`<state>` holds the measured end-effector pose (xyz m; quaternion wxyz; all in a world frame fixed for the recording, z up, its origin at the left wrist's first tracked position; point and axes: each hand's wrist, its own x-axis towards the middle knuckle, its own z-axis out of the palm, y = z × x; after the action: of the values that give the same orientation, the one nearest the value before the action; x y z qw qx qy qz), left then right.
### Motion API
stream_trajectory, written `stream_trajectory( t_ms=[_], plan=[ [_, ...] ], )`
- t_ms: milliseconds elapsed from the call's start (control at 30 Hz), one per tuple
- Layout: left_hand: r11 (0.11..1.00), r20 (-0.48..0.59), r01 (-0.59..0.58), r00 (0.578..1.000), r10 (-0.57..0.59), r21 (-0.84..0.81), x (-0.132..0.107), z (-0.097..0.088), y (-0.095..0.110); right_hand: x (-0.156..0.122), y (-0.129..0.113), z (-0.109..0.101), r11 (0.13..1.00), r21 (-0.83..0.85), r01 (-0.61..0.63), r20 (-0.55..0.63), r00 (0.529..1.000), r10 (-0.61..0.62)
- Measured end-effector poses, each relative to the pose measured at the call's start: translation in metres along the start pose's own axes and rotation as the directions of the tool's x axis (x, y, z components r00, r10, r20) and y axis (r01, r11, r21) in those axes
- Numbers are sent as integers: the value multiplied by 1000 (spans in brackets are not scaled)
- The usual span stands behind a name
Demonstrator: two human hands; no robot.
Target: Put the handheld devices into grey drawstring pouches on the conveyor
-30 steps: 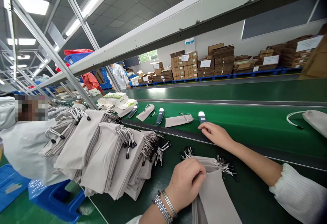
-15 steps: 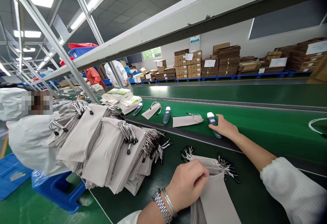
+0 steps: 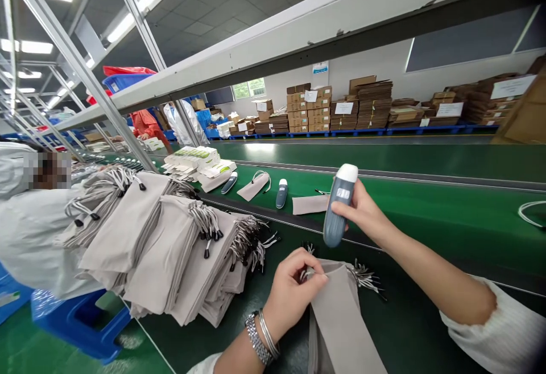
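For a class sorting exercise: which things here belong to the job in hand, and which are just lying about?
Job in hand: device in the right hand; pouch in the left hand.
Lying about: blue stool; cardboard boxes; blue crate.

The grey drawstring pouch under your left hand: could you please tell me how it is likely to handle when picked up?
The grey drawstring pouch will probably be floppy: its thin fabric lies flat and creases at the mouth under the left hand. It is likely light too, judging by how the bundled pouches drape. Its matte cloth looks unlikely to slip.
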<state>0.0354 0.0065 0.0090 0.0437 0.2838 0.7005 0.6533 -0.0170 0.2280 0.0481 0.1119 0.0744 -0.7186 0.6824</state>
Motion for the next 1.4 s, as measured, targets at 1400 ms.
stream_trajectory(
  t_ms=[1400],
  plan=[
    [630,183,-216,976,117,746,5,-5,-17,17,1,-35,682,-731,28,-53,994,-98]
  ],
)
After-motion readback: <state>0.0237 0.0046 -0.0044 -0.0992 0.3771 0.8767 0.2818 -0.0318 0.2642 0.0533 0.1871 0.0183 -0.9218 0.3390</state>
